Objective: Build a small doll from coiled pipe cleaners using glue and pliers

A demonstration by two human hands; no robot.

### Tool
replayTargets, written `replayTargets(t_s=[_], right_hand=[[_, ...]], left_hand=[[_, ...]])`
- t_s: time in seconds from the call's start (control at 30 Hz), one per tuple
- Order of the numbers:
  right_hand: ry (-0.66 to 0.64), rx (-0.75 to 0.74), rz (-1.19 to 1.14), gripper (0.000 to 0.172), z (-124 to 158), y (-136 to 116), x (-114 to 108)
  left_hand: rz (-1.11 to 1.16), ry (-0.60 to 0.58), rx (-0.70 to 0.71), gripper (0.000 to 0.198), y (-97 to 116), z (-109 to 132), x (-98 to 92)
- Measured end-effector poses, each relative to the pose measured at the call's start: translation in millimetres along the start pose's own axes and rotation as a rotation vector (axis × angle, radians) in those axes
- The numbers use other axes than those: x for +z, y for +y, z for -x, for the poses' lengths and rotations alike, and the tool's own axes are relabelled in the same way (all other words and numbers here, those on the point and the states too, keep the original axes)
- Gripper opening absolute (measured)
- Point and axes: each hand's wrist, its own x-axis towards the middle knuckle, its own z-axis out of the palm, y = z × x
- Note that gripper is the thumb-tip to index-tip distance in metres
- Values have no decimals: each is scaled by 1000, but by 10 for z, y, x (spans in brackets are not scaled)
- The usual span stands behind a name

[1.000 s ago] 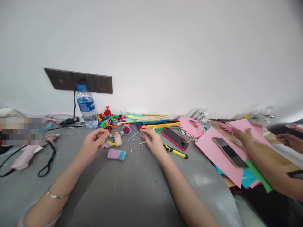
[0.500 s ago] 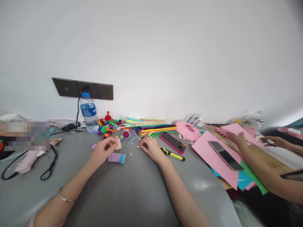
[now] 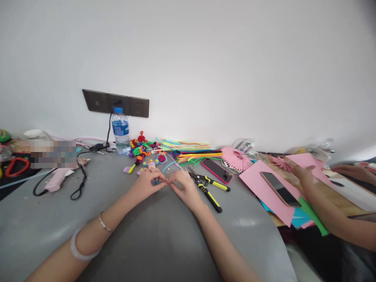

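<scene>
Pipe-cleaner pieces (image 3: 151, 164) are lying on the table (image 3: 164, 246), in the head view, at eleven o'clock from the fingertips of the left hand (image 3: 155, 179) and right hand (image 3: 179, 182), partly hidden behind the left. Both hands are curling thumb and finger close, nearly touching each other; whether they are pinching anything, I cannot tell. Yellow-handled pliers (image 3: 209, 197) are lying spread at three o'clock, a bundle of pipe cleaners (image 3: 196, 156) at one.

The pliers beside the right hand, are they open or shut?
Open: the pliers have their two handles spread apart on the table.
</scene>
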Motion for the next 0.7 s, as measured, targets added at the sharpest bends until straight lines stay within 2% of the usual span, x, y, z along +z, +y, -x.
replayTargets(t_s=[0.13, 0.33, 0.43, 0.5, 0.6, 0.7], right_hand=[[46, 48, 44, 12, 13, -12, 25], [8, 186, 94, 15, 39, -167, -35], [23, 268, 201, 43, 196, -114, -222], [16, 451, 348, 55, 386, 19, -400], [-144, 808, 580, 77, 684, 243, -689], [-301, 820, 645, 77, 825, 325, -932]], left_hand=[[36, 16, -32, 11, 41, -21, -31], [96, 30, -62, 18, 42, -30, -23], [110, 58, -55, 17, 10, -30, -15], [107, 70, -55, 16, -5, -32, -14], [99, 90, -49, 14, -9, -36, -11], [78, 102, -50, 13, 3, -37, -3]])
